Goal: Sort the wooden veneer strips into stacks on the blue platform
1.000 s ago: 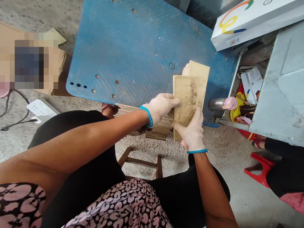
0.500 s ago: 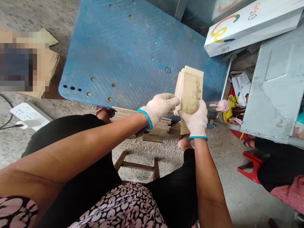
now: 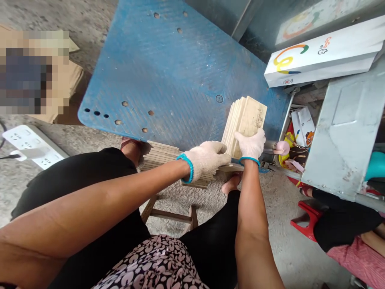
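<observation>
A stack of thin cream-coloured boards (image 3: 233, 124) stands on edge at the near right of the blue panel (image 3: 168, 76). My right hand (image 3: 250, 143), in a white knitted glove with a blue cuff, grips the near end of this stack, its thumb lying across the outermost board (image 3: 254, 114). Gloved alike, my left hand (image 3: 209, 158) is at the stack's near left corner, thumb and fingers apart and pointing right; its fingertips are partly hidden. Below the panel's near edge, more thin strips (image 3: 161, 154) lie in piles, partly covered by my left hand.
A white paper bag (image 3: 325, 52) lies on grey metal at the right, above an open drawer of oddments. A pink-lidded bottle (image 3: 281, 147) is beside the stack. A power strip (image 3: 33, 146) and cardboard box (image 3: 72, 80) are at left. Another person sits by a red stool (image 3: 306, 220).
The stack has been lowered and tilted to the right, with my right hand still on it. My left hand has shifted down and slightly right. The camera view has shifted a little.
</observation>
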A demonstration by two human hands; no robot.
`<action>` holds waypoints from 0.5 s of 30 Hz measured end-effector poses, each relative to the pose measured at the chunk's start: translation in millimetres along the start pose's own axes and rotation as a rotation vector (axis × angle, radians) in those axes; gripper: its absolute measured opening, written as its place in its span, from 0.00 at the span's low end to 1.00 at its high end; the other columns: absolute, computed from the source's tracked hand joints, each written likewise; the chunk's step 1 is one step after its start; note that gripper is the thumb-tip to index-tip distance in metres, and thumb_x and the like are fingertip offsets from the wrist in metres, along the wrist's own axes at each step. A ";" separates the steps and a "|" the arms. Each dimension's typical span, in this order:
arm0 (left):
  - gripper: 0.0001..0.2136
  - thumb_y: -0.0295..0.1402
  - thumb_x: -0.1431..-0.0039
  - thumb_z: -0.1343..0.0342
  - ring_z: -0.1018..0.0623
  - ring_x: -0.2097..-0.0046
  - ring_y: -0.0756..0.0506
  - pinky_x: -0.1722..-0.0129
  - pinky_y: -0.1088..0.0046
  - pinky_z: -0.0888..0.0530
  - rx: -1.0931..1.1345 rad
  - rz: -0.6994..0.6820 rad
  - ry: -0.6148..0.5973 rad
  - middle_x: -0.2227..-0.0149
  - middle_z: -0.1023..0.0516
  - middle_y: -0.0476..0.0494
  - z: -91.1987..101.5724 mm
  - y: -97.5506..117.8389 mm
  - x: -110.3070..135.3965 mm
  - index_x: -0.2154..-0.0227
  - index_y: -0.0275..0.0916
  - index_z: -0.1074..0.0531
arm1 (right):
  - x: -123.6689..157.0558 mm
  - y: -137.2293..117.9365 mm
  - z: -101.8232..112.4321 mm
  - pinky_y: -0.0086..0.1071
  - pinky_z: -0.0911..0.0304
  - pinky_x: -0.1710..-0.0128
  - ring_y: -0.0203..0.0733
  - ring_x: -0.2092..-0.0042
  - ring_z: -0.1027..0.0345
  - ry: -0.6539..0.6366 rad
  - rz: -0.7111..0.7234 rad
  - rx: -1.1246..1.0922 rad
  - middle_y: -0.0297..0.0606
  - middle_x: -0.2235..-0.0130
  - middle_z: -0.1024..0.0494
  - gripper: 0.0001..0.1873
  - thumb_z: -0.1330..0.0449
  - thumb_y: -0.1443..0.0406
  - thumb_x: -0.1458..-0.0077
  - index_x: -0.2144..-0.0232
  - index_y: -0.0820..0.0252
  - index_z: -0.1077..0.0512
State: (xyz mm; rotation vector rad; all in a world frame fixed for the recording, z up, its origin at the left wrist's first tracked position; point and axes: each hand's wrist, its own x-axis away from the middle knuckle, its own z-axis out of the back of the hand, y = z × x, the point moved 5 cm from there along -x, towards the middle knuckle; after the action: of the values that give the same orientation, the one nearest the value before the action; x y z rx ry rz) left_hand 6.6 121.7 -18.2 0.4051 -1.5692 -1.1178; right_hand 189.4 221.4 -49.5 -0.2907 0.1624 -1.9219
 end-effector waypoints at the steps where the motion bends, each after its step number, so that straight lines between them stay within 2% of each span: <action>1: 0.13 0.42 0.47 0.45 0.29 0.68 0.47 0.71 0.74 0.38 0.006 0.002 0.007 0.69 0.23 0.46 1.3 0.8 0.7 0.64 0.39 0.22 | -0.9 0.3 -2.6 0.54 0.40 0.42 0.65 0.44 0.36 -0.001 0.003 0.004 0.58 0.45 0.33 0.53 0.27 0.50 0.66 0.40 0.65 0.40; 8: 0.12 0.40 0.49 0.42 0.28 0.66 0.44 0.70 0.73 0.37 0.011 0.046 0.045 0.69 0.23 0.44 7.9 1.5 7.4 0.63 0.41 0.21 | -2.6 1.1 -11.3 0.52 0.42 0.41 0.63 0.42 0.37 -0.003 0.027 0.000 0.56 0.44 0.34 0.52 0.28 0.50 0.64 0.41 0.64 0.41; 15: 0.11 0.41 0.46 0.44 0.30 0.69 0.46 0.69 0.71 0.40 -0.064 0.045 0.023 0.70 0.26 0.44 8.5 2.2 8.2 0.66 0.41 0.23 | 1.6 -3.5 -10.1 0.50 0.42 0.39 0.61 0.41 0.39 -0.014 0.040 0.003 0.57 0.43 0.35 0.53 0.28 0.52 0.64 0.40 0.68 0.40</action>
State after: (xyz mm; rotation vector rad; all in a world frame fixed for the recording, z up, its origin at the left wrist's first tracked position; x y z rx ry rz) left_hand -3.1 120.4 -11.2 0.3375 -1.5111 -1.1219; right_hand 182.8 220.9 -58.1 -0.2968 0.1545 -1.8796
